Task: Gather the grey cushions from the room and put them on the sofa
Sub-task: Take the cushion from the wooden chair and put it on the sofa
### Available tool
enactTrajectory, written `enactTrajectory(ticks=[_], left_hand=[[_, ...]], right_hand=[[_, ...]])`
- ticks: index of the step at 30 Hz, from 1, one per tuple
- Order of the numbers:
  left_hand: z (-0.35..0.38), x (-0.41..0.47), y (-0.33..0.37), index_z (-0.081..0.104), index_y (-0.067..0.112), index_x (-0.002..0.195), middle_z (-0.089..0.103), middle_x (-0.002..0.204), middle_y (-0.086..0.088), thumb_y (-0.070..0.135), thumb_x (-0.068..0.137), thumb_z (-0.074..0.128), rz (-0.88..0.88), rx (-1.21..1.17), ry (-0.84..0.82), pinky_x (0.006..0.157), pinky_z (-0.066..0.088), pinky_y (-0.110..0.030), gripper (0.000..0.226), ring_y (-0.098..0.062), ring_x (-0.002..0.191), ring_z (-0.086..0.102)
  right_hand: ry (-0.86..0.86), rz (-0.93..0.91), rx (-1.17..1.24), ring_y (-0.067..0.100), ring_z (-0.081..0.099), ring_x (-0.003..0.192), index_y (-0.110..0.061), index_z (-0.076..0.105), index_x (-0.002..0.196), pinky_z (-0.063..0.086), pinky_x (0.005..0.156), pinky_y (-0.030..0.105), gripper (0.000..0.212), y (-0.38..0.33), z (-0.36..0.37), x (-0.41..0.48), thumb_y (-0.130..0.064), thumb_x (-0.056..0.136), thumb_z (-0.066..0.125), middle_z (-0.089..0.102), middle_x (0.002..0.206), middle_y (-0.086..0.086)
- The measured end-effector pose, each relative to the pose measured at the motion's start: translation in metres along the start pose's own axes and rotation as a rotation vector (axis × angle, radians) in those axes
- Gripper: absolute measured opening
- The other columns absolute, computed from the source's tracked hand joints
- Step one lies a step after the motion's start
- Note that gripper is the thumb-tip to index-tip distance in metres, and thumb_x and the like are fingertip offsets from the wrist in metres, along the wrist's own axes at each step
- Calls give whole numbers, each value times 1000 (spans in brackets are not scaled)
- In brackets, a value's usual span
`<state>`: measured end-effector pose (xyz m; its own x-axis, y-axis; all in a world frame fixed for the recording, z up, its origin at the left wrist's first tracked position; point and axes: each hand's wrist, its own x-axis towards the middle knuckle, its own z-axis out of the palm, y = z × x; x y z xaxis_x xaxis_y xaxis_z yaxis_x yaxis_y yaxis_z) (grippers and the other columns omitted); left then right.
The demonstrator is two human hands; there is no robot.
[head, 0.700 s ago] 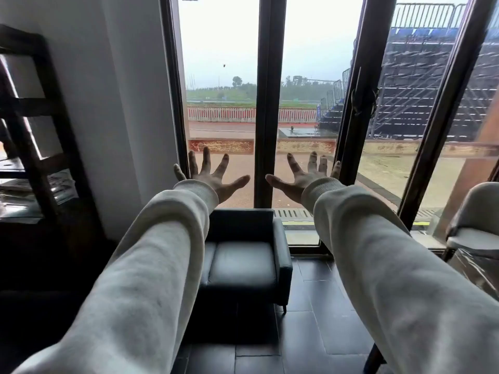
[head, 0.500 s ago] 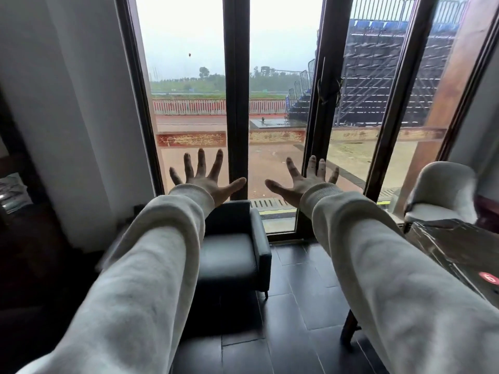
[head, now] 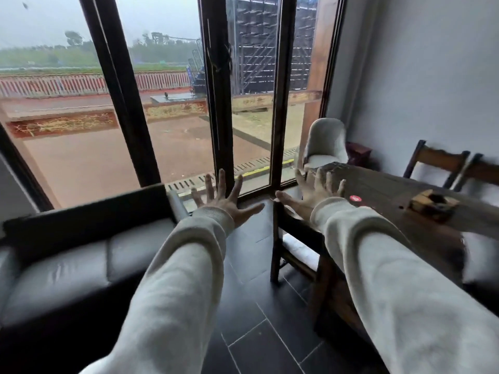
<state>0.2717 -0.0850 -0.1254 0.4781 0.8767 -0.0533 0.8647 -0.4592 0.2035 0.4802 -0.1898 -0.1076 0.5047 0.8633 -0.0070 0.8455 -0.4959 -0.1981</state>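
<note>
- Head view: your left hand (head: 225, 202) and right hand (head: 310, 197) reach forward at arm's length, fingers spread wide, palms down, a gap between them, both empty.
- Pale knitted sleeves with ribbed cuffs cover both arms to the wrist.
- The sofa (head: 81, 265) sits low on your left: dark, smooth, leather-like upholstery with a soft sheen, squared back and padded seat sections. No cushion lies on the part that shows.
- No loose grey cushion can be picked out with certainty anywhere in this frame. A pale pad rests on the seat of the dark wooden chair (head: 294, 238) just below your right hand; whether it is one of the grey cushions cannot be told.
- By that reading the task looks barely begun: nothing is held and nothing is placed, so finding, carrying and setting down all remain.
- A light fabric tub chair (head: 325, 143) with a rounded back stands in the corner by the window (head: 172, 109), its seat bare.
- The long wooden table (head: 391, 195) on your right has a dark, grainy top; a small wooden block-like object (head: 432, 205) and a red round sticker (head: 355, 198) sit on it.
- The floor (head: 256, 333) is dark rectangular tile with thin pale grout lines.
</note>
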Motion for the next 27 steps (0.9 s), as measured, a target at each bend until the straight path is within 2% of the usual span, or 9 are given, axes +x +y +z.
enactTrajectory(ticks=[5, 8, 12, 18, 22, 27], left_hand=[[59, 10, 116, -22, 54, 152, -42, 160, 7, 106, 60, 13, 129, 21, -32, 111, -24, -69, 112, -31, 146, -41], [103, 10, 190, -19, 54, 153, -38, 163, 6, 107, 52, 7, 193, 20, -47, 113, -22, -68, 117, -31, 148, -37], [172, 2, 279, -11, 54, 156, -30, 167, 6, 107, 51, 11, 267, 12, -128, 114, -21, -68, 120, -30, 150, -34], [254, -16, 389, -12, 56, 154, -24, 170, 4, 108, 48, 10, 344, 81, -235, 110, -20, -68, 120, -30, 153, -26], [299, -27, 443, -14, 55, 155, -24, 170, 5, 106, 48, 15, 402, 116, -351, 116, -13, -67, 121, -28, 154, -24], [349, -33, 494, -14, 53, 156, -29, 168, 3, 104, 63, 24, 488, 262, -496, 117, -13, -67, 112, -29, 153, -27]], right_hand=[[-25, 184, 63, 35, -22, 158, -51, -11, 161, -20, 121, 62, 102, 123, 21, -27, -100, 76, 17, -20, 173, 13], [-51, 282, 73, 35, -21, 159, -50, -10, 162, -20, 122, 62, 103, 200, 36, -45, -100, 77, 18, -20, 173, 14], [-110, 441, 83, 36, -15, 160, -49, -9, 162, -16, 123, 61, 98, 306, 63, -75, -96, 82, 21, -16, 174, 15], [-254, 732, 92, 39, -4, 160, -45, -5, 164, -5, 125, 61, 95, 457, 101, -135, -92, 86, 20, -6, 175, 18], [-344, 879, 134, 40, 2, 160, -45, -6, 164, -2, 125, 61, 95, 521, 129, -178, -92, 86, 19, -2, 175, 17], [-405, 977, 218, 40, 2, 160, -44, -11, 163, -2, 126, 60, 93, 564, 158, -210, -90, 89, 20, -2, 175, 17]])
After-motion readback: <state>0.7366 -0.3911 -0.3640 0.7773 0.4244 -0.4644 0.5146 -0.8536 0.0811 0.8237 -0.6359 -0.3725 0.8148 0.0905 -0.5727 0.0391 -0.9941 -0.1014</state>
